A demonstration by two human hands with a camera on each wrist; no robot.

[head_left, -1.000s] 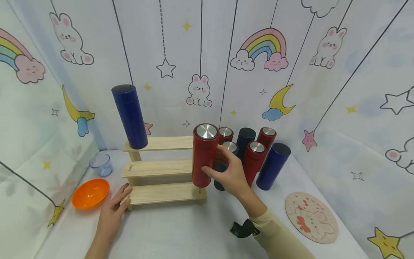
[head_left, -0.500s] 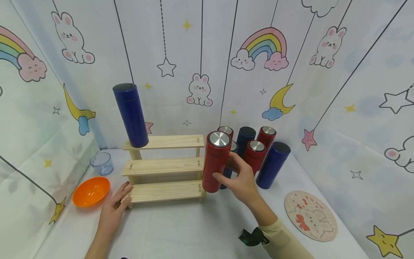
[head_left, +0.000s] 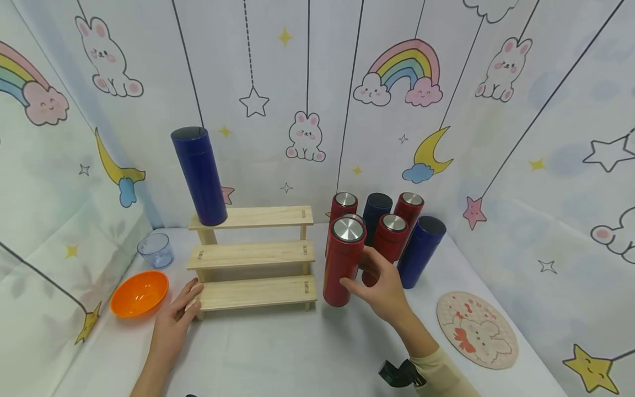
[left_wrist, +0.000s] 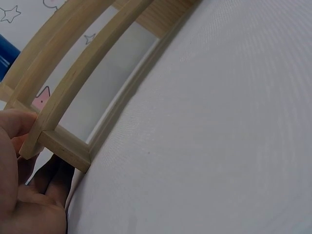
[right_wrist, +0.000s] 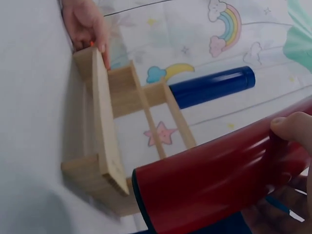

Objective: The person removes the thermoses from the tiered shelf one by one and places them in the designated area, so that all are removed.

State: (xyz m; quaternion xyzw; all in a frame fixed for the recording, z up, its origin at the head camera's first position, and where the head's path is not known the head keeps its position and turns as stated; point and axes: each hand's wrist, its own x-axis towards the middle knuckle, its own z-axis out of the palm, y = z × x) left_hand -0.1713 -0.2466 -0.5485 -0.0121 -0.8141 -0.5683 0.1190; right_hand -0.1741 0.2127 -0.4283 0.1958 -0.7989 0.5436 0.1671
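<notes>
My right hand (head_left: 384, 286) grips a red thermos flask (head_left: 342, 264) with a silver lid, thumb on the near side. It is upright, just right of the three-tier wooden shelf (head_left: 255, 292). In the right wrist view the red flask (right_wrist: 209, 185) spans the lower right, its dark base facing the shelf. At the shelf's left end, my left hand (head_left: 171, 325) holds the end of the lowest board; the left wrist view shows its fingers (left_wrist: 17, 122) around that board end. A blue flask (head_left: 200, 176) stands on the top tier at the left.
Behind the right hand stand several flasks: red ones (head_left: 409, 212), a dark one (head_left: 378, 208) and a blue one (head_left: 421, 251). An orange bowl (head_left: 140, 294) and a clear blue cup (head_left: 155, 251) are at the left. A round rabbit mat (head_left: 477, 330) lies at the right.
The right hand has carried the red flask from over the shelf's right end rightward and down, to beside the shelf. The left hand has stayed at the shelf's left end.
</notes>
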